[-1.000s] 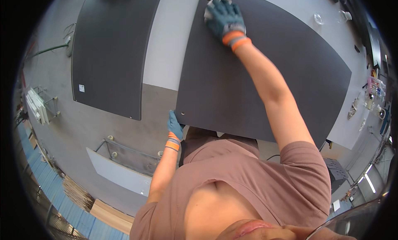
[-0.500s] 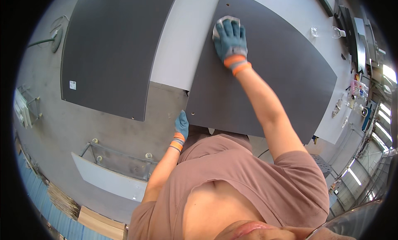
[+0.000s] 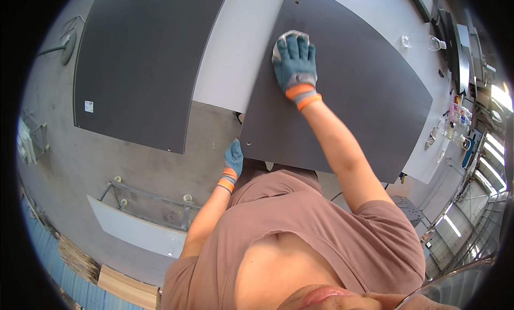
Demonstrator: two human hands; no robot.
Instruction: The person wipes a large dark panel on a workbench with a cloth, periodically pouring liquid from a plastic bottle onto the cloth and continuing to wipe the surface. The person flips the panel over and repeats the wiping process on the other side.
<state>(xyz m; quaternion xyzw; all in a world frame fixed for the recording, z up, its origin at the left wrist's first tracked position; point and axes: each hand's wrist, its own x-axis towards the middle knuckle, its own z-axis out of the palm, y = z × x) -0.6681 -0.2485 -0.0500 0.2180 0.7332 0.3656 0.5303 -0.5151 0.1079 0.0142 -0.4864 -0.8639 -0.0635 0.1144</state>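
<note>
Pressing flat on a pale cloth (image 3: 284,42), the right hand (image 3: 295,65) lies spread, its 4 gloved fingers stretched forward and close together, palm down on the dark panel (image 3: 364,101). The cloth peeks out from under the fingertips and along the thumb side of the hand, so it is pinned against the panel rather than gripped in a fist. This spot is near the panel's left edge, toward its far end, a little short of a small drilled hole (image 3: 296,0) by the far edge.

The left hand (image 3: 233,158) sits at the panel's near left corner, just beside a small hole (image 3: 250,141) there. Its fingers curl loosely against the panel's edge; whether they clasp the edge or only rest on it cannot be told. It holds nothing else. Both hands wear blue-grey gloves with orange cuffs.

Left of the panel, across a strip of white tabletop (image 3: 238,48), lies a 2nd dark board (image 3: 139,64). Below that board, toward the person, a metal frame (image 3: 155,200) stands on the grey floor.
</note>
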